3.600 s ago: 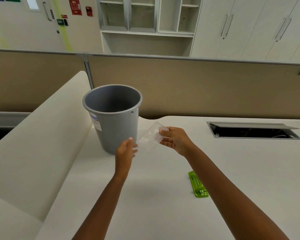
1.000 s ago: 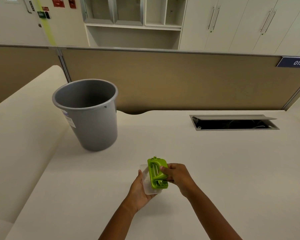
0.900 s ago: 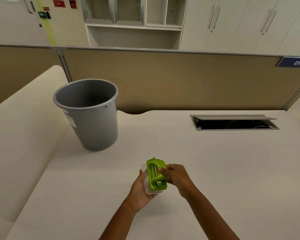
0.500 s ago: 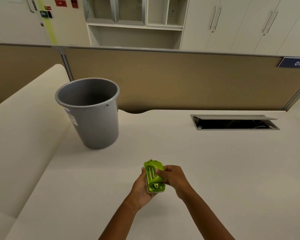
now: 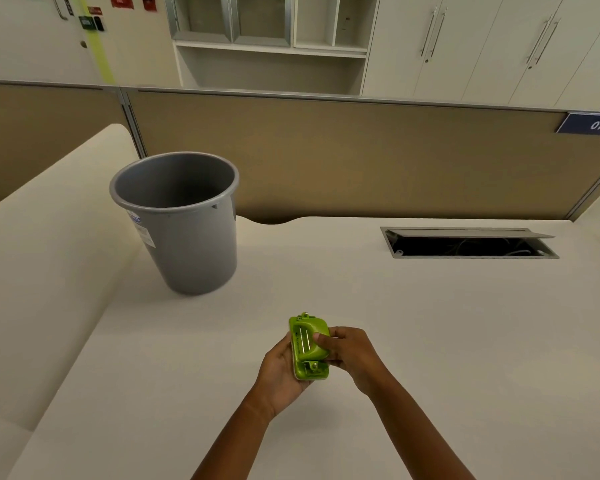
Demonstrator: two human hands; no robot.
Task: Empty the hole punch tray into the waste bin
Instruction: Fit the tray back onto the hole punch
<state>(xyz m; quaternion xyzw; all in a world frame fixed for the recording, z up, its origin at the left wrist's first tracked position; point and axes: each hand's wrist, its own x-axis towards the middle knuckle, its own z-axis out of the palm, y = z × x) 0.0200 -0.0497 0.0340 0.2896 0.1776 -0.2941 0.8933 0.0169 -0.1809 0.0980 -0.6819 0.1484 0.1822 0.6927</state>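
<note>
You're gripping the punch (image 5: 308, 345) in both hands above the desk (image 5: 430, 323): left hand (image 5: 280, 370) is cupping it from below with fingers curled round its left side, right hand (image 5: 347, 351) is closing on its right side with the thumb on top. Its long axis is running 12-to-6, and the tray looks seated under it, though I can't tell if it's fully clipped. Bin (image 5: 179, 220) is standing upright at 11 o'clock, well apart from the hands, left hand nearer.
</note>
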